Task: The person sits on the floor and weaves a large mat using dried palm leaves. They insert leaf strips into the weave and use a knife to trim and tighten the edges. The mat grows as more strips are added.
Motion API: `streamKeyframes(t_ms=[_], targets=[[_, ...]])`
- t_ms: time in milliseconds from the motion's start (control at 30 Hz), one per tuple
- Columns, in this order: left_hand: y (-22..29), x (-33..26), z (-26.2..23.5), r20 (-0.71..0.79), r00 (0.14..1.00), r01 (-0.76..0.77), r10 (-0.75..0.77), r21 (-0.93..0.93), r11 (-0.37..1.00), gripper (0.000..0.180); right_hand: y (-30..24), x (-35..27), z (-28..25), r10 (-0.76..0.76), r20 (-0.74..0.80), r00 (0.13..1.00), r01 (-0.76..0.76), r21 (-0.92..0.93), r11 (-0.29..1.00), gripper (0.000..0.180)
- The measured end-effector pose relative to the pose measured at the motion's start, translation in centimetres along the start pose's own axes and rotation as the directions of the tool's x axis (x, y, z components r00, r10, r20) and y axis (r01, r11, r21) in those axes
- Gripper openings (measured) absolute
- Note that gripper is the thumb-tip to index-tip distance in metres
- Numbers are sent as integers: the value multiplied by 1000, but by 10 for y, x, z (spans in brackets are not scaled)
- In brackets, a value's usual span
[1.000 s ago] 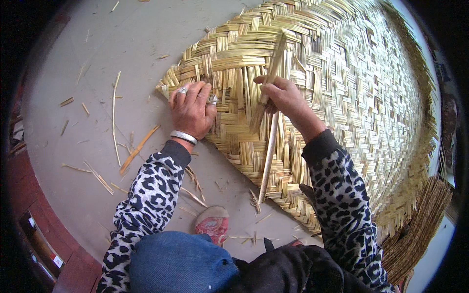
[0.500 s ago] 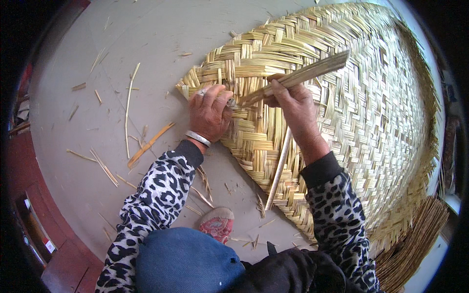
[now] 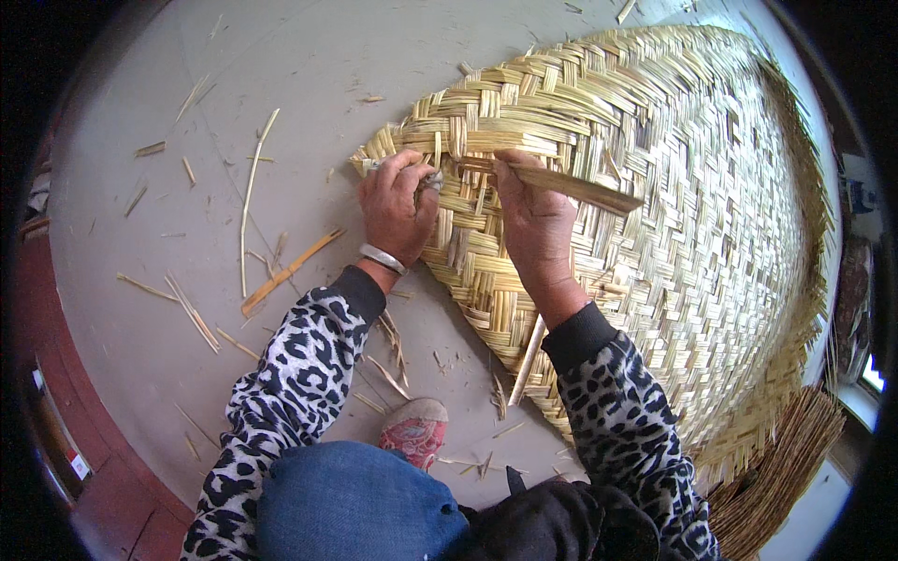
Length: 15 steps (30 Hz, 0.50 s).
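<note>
A large woven straw mat (image 3: 683, 243) lies on the floor, its pointed corner toward the left. Curled over the mat close to that corner is my left hand (image 3: 400, 208), with something greyish showing by its thumb. My right hand (image 3: 538, 229) grips a flat, tapered brown strip (image 3: 594, 192), perhaps wood or split cane. The strip's narrow end points left, toward the weave beside my left hand; its wide end sticks out to the right. What the left fingertips touch underneath is hidden.
Several loose straw bits and an orange-brown split stick (image 3: 292, 271) are scattered on the grey floor. A pale stick (image 3: 528, 360) rests against the mat's near edge. A bundle of thin brown stalks (image 3: 776, 477) lies at the lower right. My shoe (image 3: 414, 432) is near the mat.
My right hand has shifted left and turned, so the strip's wide end has swung down from upper right. My left hand stays by the mat's corner.
</note>
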<state>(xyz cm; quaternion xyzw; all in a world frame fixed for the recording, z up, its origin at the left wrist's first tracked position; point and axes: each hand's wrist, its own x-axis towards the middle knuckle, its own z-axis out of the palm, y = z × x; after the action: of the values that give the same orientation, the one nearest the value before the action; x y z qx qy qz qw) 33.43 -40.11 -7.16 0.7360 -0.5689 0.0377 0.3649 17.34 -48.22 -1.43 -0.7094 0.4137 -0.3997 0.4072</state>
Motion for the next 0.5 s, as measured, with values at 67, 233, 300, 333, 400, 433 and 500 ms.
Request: streamKeyframes(t_ms=[67,233,300,333,400,433,500], targets=[[0,2,-2,3,1000,-4,4,-21,1000,23,-1,-4,0,-38,15,999,38,17,999,15],[-1,7,-4,4,999,-44,44,-25,999,23,-2,-8,1,232,-10,973,-214,351,911,20],[-2,11,-3,12,1000,-27,28,-36,999,24,-1,-6,1,299,17,954,-266,506,820,23],[-1,13,-3,15,1000,-18,19,-40,999,24,1,-3,4,351,3,936,-300,526,796,23],[0,15,-3,16,1000,-25,25,3,1000,24,4,1,7,404,0,915,-344,524,779,23],[1,16,-3,19,999,-28,27,29,999,24,6,2,8,440,4,898,-377,524,764,23],[3,17,-6,56,998,-19,16,47,999,25,8,0,8,407,-6,913,-341,536,772,21]])
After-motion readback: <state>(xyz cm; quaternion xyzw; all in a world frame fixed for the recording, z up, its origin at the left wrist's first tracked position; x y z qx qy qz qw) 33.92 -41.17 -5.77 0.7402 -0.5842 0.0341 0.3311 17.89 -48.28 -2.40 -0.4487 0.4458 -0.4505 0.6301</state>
